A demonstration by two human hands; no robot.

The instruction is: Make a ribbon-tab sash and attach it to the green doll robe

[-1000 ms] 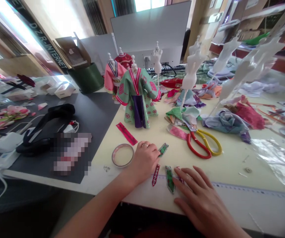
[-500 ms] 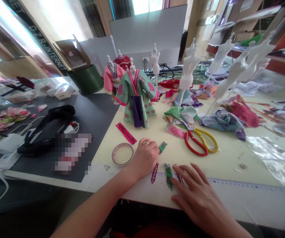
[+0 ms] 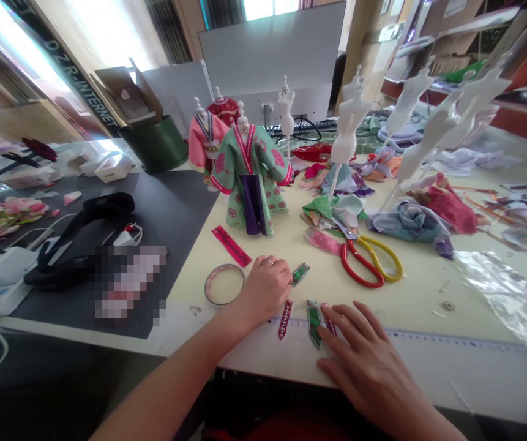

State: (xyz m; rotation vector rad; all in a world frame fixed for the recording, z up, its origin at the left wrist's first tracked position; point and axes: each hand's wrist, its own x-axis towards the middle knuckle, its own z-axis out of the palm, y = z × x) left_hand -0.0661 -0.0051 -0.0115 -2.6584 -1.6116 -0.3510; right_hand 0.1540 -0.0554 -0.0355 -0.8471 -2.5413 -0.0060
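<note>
My left hand (image 3: pixel 270 285) rests on the table with its fingers curled at the left end of a green strip (image 3: pixel 300 274) edged in silver. Flat on the table, my right hand (image 3: pixel 368 343) has its fingers spread. Its fingertips touch a second green strip (image 3: pixel 314 324) and partly cover a magenta strip (image 3: pixel 330 320). Another magenta beaded strip (image 3: pixel 285 320) lies between the hands. A clear ruler (image 3: pixel 428 338) runs under the right fingers. The tape roll (image 3: pixel 224 285) lies beside my left hand, below a plain pink strip (image 3: pixel 231 245).
Scissors (image 3: pixel 368 262) with red and yellow handles lie beyond my right hand. A doll form in a green robe (image 3: pixel 251 177) stands ahead. White forms (image 3: pixel 348 125) and fabric scraps (image 3: pixel 412 220) are at the right, black headphones (image 3: pixel 61 257) at the left.
The view has shifted slightly. Both hands keep nearly the same place and pose, and the strips lie as before.
</note>
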